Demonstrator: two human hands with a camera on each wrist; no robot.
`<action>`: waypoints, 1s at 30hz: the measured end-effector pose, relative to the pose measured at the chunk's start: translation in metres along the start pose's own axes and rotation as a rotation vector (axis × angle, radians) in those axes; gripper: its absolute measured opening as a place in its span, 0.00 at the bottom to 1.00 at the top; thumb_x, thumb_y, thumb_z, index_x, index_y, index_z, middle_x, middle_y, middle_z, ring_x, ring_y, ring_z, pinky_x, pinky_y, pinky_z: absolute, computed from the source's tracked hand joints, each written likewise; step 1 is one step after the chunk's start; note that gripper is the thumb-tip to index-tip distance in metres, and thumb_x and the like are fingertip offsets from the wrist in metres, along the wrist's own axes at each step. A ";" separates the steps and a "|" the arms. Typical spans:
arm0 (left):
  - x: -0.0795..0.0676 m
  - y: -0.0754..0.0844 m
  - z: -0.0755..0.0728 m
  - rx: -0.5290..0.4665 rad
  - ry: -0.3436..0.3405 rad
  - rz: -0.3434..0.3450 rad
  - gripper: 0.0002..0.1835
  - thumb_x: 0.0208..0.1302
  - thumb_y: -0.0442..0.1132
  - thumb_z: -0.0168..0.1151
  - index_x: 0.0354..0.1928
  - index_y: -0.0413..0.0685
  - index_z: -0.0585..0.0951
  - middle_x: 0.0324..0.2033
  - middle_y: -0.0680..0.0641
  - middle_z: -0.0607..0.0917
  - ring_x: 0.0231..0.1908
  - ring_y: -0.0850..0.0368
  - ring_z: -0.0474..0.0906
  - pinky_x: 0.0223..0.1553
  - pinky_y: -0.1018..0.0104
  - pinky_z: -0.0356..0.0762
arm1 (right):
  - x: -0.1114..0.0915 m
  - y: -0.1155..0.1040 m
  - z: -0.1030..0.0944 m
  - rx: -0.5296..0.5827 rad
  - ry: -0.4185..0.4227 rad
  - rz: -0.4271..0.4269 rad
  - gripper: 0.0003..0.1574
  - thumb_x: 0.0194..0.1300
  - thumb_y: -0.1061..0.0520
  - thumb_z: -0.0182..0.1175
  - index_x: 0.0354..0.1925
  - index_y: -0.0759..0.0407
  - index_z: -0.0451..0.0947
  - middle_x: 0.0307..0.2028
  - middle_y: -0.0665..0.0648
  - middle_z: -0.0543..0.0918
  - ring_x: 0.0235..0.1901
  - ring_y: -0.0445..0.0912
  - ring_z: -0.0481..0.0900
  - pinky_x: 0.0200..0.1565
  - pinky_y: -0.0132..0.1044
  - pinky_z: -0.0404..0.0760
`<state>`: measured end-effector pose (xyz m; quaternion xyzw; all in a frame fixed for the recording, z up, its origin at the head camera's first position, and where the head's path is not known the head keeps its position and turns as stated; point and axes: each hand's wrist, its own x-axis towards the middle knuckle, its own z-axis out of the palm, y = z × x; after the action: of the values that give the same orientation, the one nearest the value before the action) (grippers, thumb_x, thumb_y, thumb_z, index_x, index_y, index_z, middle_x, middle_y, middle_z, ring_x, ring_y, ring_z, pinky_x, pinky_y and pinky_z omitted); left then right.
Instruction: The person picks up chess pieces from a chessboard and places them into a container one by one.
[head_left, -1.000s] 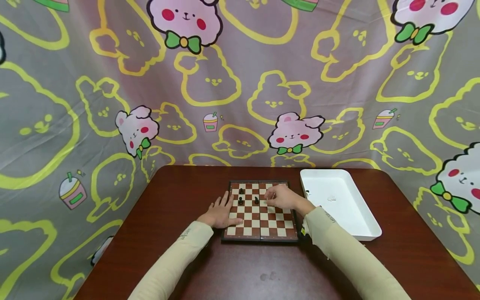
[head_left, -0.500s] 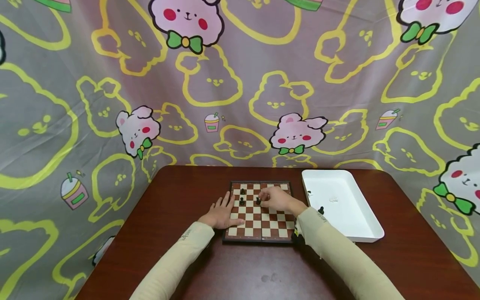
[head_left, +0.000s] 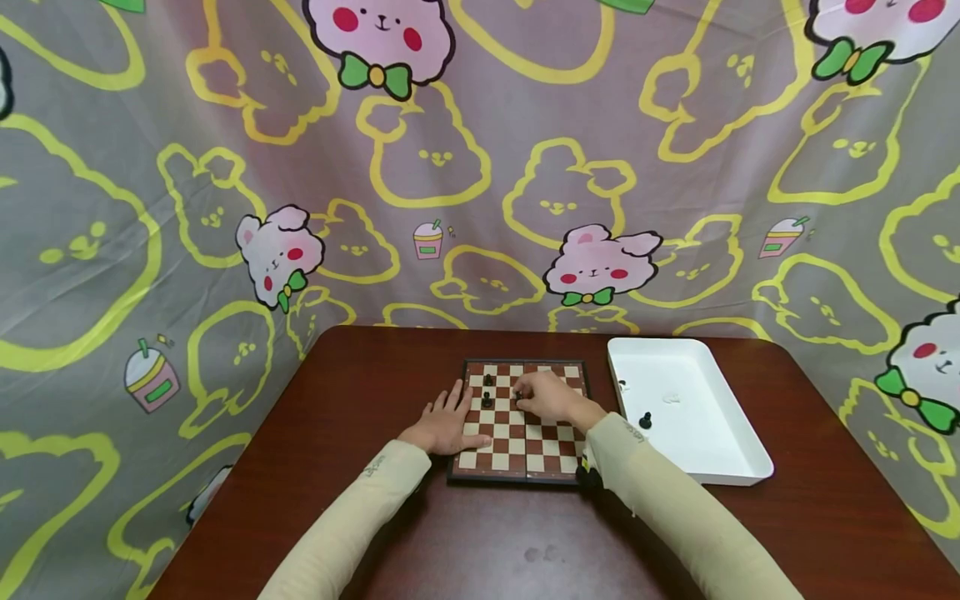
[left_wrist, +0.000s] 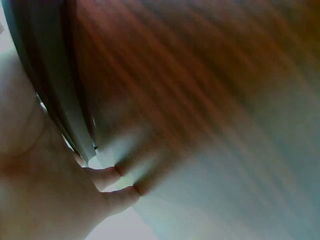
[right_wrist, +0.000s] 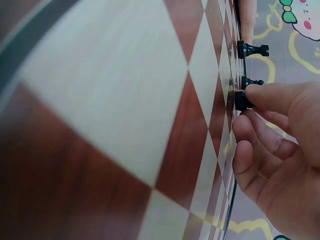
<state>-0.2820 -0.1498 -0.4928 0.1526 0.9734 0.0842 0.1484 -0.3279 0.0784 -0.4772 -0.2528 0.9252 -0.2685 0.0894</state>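
Observation:
A brown-and-cream chessboard (head_left: 513,461) with a dark border lies on the table. My left hand (head_left: 444,427) rests on its left edge, fingers spread and thumb over the squares. In the left wrist view, that hand (left_wrist: 50,185) lies along the dark board edge. My right hand (head_left: 551,396) is over the board's middle, pinching a black chess piece (right_wrist: 243,101) between thumb and fingers. The fingers hide most of that piece, so I cannot tell its kind. Beyond it stand a black rook (right_wrist: 254,49) and a black pawn (right_wrist: 253,82), upright on the board.
Right of the board, a shallow white tray (head_left: 731,400) holds a black pawn (head_left: 646,421), a small dark piece (head_left: 622,384) near its left wall and a clear scrap (head_left: 671,398). A patterned cloth (head_left: 495,192) hangs behind the brown table (head_left: 360,383).
My right hand has moved left across the board to the black piece near the middle, and its fingers have closed round it. The left hand stays on the board's edge.

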 end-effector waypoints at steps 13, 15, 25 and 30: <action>0.000 0.002 0.000 0.012 -0.007 -0.003 0.55 0.57 0.75 0.45 0.75 0.52 0.39 0.73 0.44 0.35 0.70 0.38 0.42 0.65 0.42 0.47 | 0.001 0.002 0.001 -0.039 0.004 -0.014 0.10 0.65 0.58 0.61 0.45 0.53 0.80 0.37 0.49 0.81 0.36 0.41 0.78 0.39 0.40 0.78; 0.000 0.002 0.000 0.015 -0.005 -0.004 0.55 0.57 0.76 0.45 0.75 0.52 0.40 0.73 0.44 0.35 0.70 0.38 0.42 0.65 0.42 0.47 | 0.001 0.002 0.001 -0.040 0.008 -0.016 0.09 0.65 0.59 0.61 0.45 0.53 0.80 0.37 0.49 0.81 0.37 0.42 0.79 0.39 0.41 0.78; 0.000 0.002 -0.001 0.006 0.000 -0.006 0.55 0.57 0.76 0.45 0.75 0.52 0.40 0.73 0.44 0.35 0.70 0.38 0.41 0.65 0.42 0.47 | -0.007 0.004 -0.005 0.008 0.036 -0.021 0.06 0.65 0.60 0.60 0.41 0.55 0.81 0.33 0.47 0.81 0.30 0.39 0.77 0.35 0.39 0.76; -0.001 0.002 0.000 0.002 0.004 0.008 0.55 0.58 0.75 0.46 0.75 0.51 0.40 0.73 0.43 0.36 0.70 0.38 0.41 0.65 0.41 0.47 | -0.015 0.008 -0.008 -0.009 0.057 -0.043 0.06 0.65 0.61 0.60 0.39 0.54 0.81 0.30 0.45 0.79 0.28 0.38 0.75 0.32 0.38 0.75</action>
<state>-0.2805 -0.1485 -0.4922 0.1565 0.9732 0.0841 0.1461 -0.3211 0.0953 -0.4746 -0.2655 0.9228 -0.2734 0.0561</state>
